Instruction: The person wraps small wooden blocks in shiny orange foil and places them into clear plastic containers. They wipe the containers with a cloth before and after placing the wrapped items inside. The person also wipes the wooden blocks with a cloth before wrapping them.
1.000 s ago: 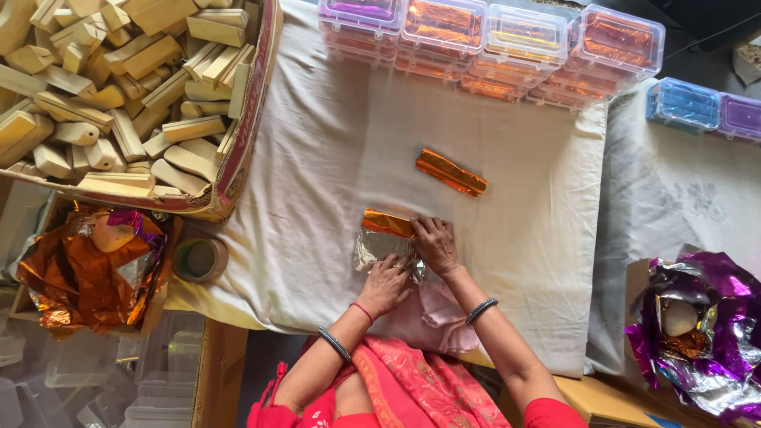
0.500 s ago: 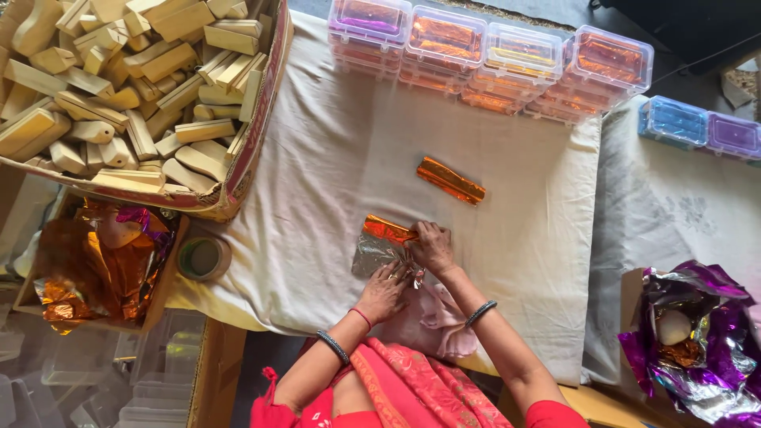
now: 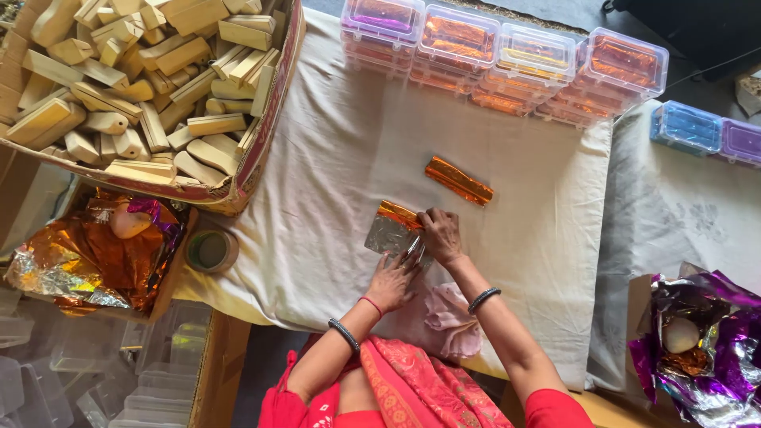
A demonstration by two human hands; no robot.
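Observation:
A piece wrapped partly in orange-and-silver foil (image 3: pixel 390 230) lies on the white cloth (image 3: pixel 333 150) in front of me. My right hand (image 3: pixel 442 235) presses on its right end, fingers curled over the foil. My left hand (image 3: pixel 392 281) sits just below it and pinches the crinkled silver foil edge at the lower right. A finished orange foil-wrapped piece (image 3: pixel 458 180) lies on the cloth a little beyond, to the upper right.
A cardboard box of wooden blocks (image 3: pixel 127 79) fills the upper left. Clear plastic boxes of coloured foil (image 3: pixel 499 55) line the far edge. An orange foil heap (image 3: pixel 87 254) and a tape roll (image 3: pixel 211 250) lie at left, purple foil (image 3: pixel 705 341) at right, a pink cloth (image 3: pixel 452 317) near me.
My right hand slid slightly up along the foil's right end while my left hand gathered the silver edge tighter. The view shifted a little; the finished piece stayed put.

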